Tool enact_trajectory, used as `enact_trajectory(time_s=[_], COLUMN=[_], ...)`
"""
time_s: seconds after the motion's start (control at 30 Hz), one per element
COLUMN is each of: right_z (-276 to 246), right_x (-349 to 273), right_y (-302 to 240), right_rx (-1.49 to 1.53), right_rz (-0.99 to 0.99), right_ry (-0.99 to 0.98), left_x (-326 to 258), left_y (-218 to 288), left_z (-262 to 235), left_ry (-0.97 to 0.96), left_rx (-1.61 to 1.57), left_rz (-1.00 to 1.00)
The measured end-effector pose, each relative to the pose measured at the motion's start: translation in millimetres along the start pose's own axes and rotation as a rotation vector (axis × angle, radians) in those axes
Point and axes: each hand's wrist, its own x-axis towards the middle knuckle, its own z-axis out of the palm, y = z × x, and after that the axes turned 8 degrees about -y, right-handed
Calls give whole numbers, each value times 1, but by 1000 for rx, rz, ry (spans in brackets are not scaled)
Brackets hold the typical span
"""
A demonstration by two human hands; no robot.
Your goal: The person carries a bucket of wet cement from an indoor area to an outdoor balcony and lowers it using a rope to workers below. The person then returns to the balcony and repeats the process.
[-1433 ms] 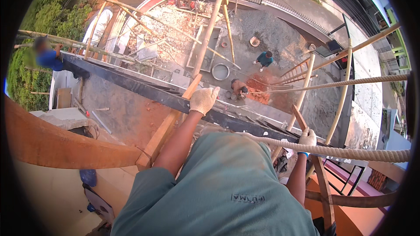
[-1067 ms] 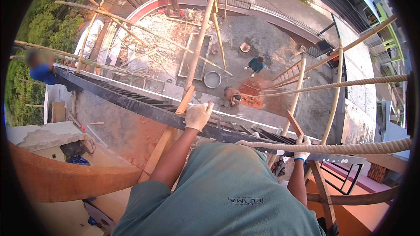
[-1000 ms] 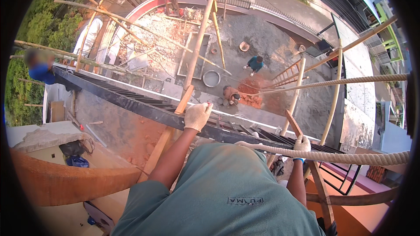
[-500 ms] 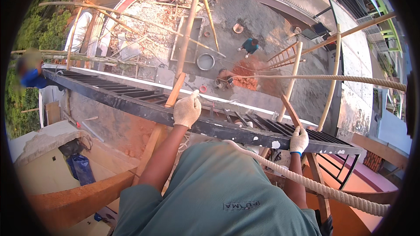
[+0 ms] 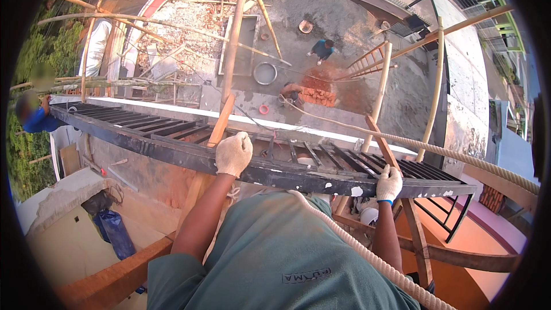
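Note:
A long black slatted metal frame (image 5: 287,173), chipped with white spots, stretches across the view in front of my body. My left hand (image 5: 234,155), in a cream knit glove, is closed over its near rail beside a wooden strut (image 5: 221,120). Further right, my right hand (image 5: 390,185), gloved alike with a blue cuff, grips the same rail next to another slanting wooden piece (image 5: 383,144). The undersides of my fingers are hidden. A thick pale rope (image 5: 350,235) passes from the rail across my green shirt to the lower right.
Another person in blue (image 5: 39,116) is at the frame's far left end. Well below, a person in teal (image 5: 322,50) and another person (image 5: 291,90) are near red bricks (image 5: 317,96) and a round basin (image 5: 265,73). Bamboo poles (image 5: 236,40) rise beyond the frame; a second rope (image 5: 436,144) runs right.
My left hand has curled from a raised thumb into a fist and sits slightly further left. Beyond the frame, the rope now slopes down to the right; the rope over my shirt hangs steeper.

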Motion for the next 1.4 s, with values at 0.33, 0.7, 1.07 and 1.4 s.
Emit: enact_trajectory(time_s=[0.33,0.7,1.07,1.4], right_z=[1,2,7,11], right_x=[0,0,0,1], right_y=[0,2,7,11], right_rx=[-11,41,7,-19], right_rz=[-3,-19,-18,-8], right_ry=[21,60,54,66], left_x=[0,1,1,0], left_y=[-3,-1,-3,-2], left_z=[3,0,1,2], left_ry=[-38,-47,-57,-47], left_rx=[44,-8,55,60], left_rz=[-28,21,11,-4])
